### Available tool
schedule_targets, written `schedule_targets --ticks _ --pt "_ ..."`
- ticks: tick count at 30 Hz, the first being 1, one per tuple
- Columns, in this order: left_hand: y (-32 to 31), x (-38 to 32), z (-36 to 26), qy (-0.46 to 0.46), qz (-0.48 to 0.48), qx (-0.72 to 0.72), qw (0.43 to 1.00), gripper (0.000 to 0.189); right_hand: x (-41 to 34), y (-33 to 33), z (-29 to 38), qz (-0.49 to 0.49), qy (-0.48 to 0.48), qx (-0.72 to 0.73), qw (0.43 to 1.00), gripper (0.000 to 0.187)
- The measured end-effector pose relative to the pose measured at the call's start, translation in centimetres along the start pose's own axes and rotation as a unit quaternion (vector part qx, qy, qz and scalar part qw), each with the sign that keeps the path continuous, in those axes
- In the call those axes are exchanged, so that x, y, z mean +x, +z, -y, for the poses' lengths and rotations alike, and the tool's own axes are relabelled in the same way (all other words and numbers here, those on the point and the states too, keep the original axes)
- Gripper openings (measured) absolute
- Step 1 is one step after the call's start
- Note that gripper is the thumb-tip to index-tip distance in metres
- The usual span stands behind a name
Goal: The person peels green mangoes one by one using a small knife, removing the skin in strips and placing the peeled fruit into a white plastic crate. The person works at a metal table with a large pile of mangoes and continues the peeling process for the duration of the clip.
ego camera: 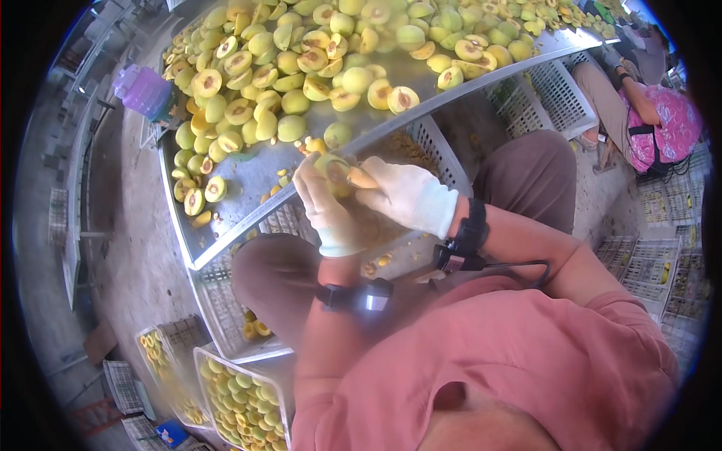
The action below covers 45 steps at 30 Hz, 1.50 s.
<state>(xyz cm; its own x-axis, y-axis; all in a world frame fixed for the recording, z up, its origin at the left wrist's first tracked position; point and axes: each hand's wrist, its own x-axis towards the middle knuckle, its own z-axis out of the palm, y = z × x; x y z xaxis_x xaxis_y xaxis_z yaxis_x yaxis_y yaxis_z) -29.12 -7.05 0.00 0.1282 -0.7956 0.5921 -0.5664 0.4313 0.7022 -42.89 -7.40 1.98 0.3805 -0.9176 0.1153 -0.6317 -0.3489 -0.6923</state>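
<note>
My left hand (320, 206), in a white knitted glove, holds a yellow-green stone fruit (337, 173) with its cut brown centre showing. My gloved right hand (403, 191) meets it from the right, pinching a small orange-tan object (362, 178) against the fruit. Whether that is a tool handle or a fruit piece I cannot tell. Both hands are above the near edge of a metal-topped table (248, 180). Halved and whole-looking fruits (293, 101) are heaped just beyond, many cut faces showing brown pits or hollows.
A raised metal rim (479, 84) edges the table. Plastic crates (440, 146) stand beneath it, and a fruit-filled crate (242, 400) is at lower left. A purple bottle (144, 93) stands at the table's left corner. Another person (660, 118) sits at right near stacked crates (654, 270).
</note>
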Motion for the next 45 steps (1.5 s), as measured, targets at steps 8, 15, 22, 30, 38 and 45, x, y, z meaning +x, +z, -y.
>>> schedule_targets --ticks 8,15,22,30,38,45 --pt "1.0 -0.2 -0.6 -0.194 -0.088 -0.266 0.940 0.029 0.1 1.3 -0.6 -0.032 -0.047 -0.029 0.998 0.029" --pt "-0.4 0.1 -0.9 -0.328 -0.102 -0.401 0.849 0.031 -0.3 0.5 0.2 0.090 -0.002 0.028 0.996 0.033" --pt "-0.5 1.0 -1.3 -0.352 -0.122 -0.336 0.865 0.031 -0.3 1.2 0.4 0.129 0.001 0.186 0.974 0.033" --pt "-0.9 0.5 0.2 -0.409 -0.006 -0.498 0.764 0.033 -1.3 -1.1 1.8 0.345 0.227 0.546 0.729 0.030" --pt "0.4 -0.9 4.8 -0.386 -0.030 -0.411 0.825 0.039 -2.1 -1.5 -1.2 0.420 0.249 0.650 0.583 0.030" --pt "-15.4 2.4 4.2 -0.325 -0.319 0.068 0.888 0.036 -3.4 -5.3 -10.6 0.349 -0.010 -0.307 0.885 0.028"
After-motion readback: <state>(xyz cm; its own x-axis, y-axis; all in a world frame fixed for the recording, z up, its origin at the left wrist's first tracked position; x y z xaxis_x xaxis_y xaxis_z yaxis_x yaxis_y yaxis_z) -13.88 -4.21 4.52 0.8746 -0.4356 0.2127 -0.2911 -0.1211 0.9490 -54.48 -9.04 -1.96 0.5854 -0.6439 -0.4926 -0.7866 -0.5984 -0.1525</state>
